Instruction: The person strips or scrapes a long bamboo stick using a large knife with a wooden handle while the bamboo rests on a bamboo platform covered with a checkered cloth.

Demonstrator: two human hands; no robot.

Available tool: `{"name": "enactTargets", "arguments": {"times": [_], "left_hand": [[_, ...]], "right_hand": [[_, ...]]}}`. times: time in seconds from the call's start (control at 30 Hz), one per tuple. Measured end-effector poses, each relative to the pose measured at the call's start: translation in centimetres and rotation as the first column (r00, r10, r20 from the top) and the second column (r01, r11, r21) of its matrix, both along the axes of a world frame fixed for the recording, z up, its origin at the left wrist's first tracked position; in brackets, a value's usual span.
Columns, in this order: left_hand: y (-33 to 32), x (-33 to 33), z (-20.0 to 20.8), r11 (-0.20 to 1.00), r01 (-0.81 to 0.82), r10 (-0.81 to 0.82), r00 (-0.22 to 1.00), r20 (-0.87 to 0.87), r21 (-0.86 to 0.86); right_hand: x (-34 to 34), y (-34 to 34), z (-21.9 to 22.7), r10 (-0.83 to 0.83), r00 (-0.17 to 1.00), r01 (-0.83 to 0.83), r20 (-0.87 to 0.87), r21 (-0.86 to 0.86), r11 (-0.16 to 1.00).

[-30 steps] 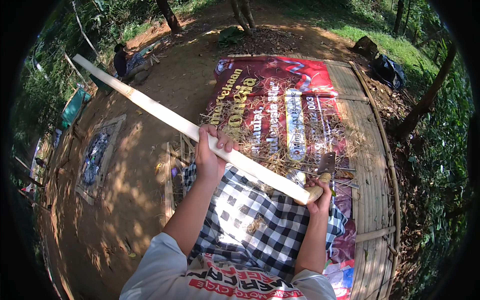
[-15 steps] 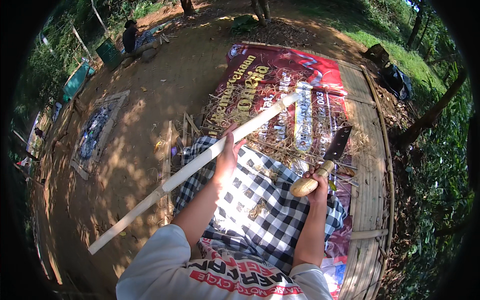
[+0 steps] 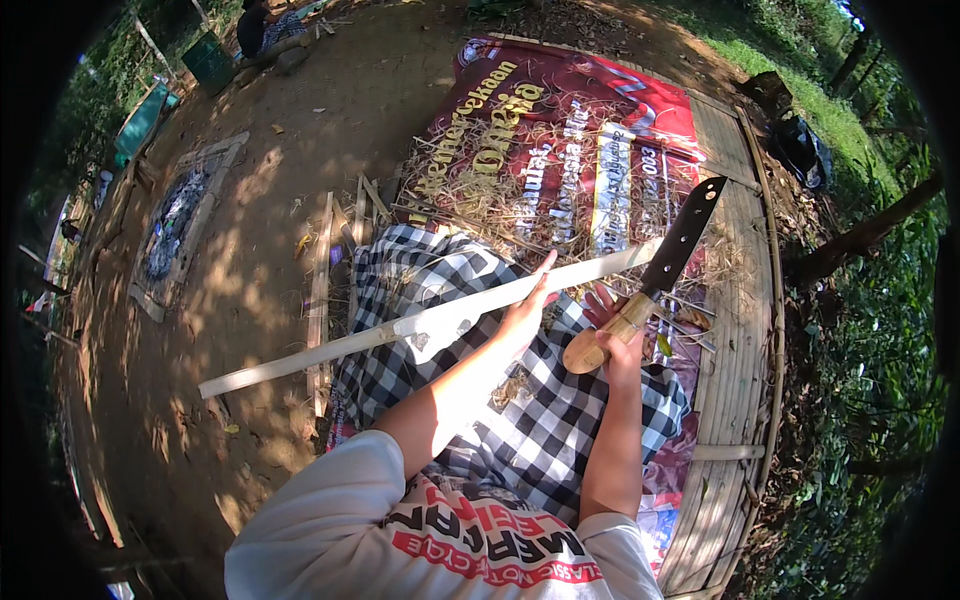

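A long pale bamboo strip point(image 3: 440, 325) lies slantwise across my lap, its near end out to the left over the ground. My left hand point(image 3: 528, 315) holds it toward its far end, between thumb and fingers. In my right hand point(image 3: 622, 345) is a machete point(image 3: 682, 238) with a dark, holed blade and a pale wooden handle point(image 3: 622, 328). The thumb side keeps the handle against the palm, while the other fingers are loosened and spread toward the strip. The blade points up and to the right, close by the strip's far end; whether they touch, I cannot tell.
Black-and-white checked cloth point(image 3: 540, 420) covers my lap. Bamboo shavings point(image 3: 480, 195) litter a red printed banner point(image 3: 640, 90) on a bamboo-slat platform point(image 3: 735, 300). Loose sticks point(image 3: 322, 300) lie on the left. Farther off are a framed ash pit point(image 3: 215, 165) and a seated person point(image 3: 255, 35).
The bamboo strip has swung flatter, its far end coming nearer and to the right. My left hand moved right with it. My right hand's fingers loosened, and the machete shifted slightly up.
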State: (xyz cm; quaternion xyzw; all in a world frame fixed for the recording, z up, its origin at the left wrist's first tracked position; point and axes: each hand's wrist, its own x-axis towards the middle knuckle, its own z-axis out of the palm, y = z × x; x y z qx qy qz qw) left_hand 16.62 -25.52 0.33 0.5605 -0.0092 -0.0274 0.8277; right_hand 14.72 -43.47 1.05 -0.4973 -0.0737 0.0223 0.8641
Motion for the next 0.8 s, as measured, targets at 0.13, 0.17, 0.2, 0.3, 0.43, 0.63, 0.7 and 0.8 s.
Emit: {"name": "enactTargets", "arguments": {"times": [0.13, 0.17, 0.2, 0.3, 0.43, 0.63, 0.7, 0.8], "left_hand": [[-1.2, -0.1, -1.4, 0.992, 0.118, -0.121, 0.991, -0.054, -0.055], [-1.6, -0.1, -1.4, 0.989, 0.141, -0.144, 0.986, -0.088, -0.041], [-1.9, -0.3, -1.5, 0.984, 0.173, -0.175, 0.980, -0.095, -0.033], [-2.7, -0.6, -1.6, 0.958, 0.287, -0.288, 0.951, -0.116, -0.022], [-3.4, -1.0, -1.7, 0.959, 0.280, -0.284, 0.944, -0.170, -0.047], [-0.5, -5.6, 2.8, 0.790, 0.552, -0.488, 0.830, -0.269, 0.268], [3.0, -7.5, 4.6, 0.722, 0.507, -0.473, 0.858, -0.199, 0.470], [11.1, -9.1, 9.1, 0.449, -0.213, -0.252, 0.901, 0.352, 0.868]], "right_hand": [[0.3, 0.0, 0.6, -0.037, 0.999, 0.035, -0.039, -0.039, 0.999], [0.4, -0.2, 0.3, -0.051, 0.997, 0.051, -0.049, -0.001, 0.999], [0.3, -0.2, 0.2, -0.061, 0.997, 0.063, -0.057, 0.035, 0.997], [0.4, -0.5, 0.1, -0.083, 0.994, 0.090, -0.066, 0.107, 0.990], [0.3, -0.9, 0.7, -0.113, 0.990, 0.124, -0.087, 0.133, 0.983], [0.0, -1.9, 1.2, -0.222, 0.971, 0.232, -0.090, 0.127, 0.964], [0.1, -2.6, 0.9, -0.255, 0.965, 0.260, -0.054, 0.129, 0.957], [0.1, -2.6, 1.2, -0.260, 0.962, 0.269, -0.078, 0.154, 0.951]]}}
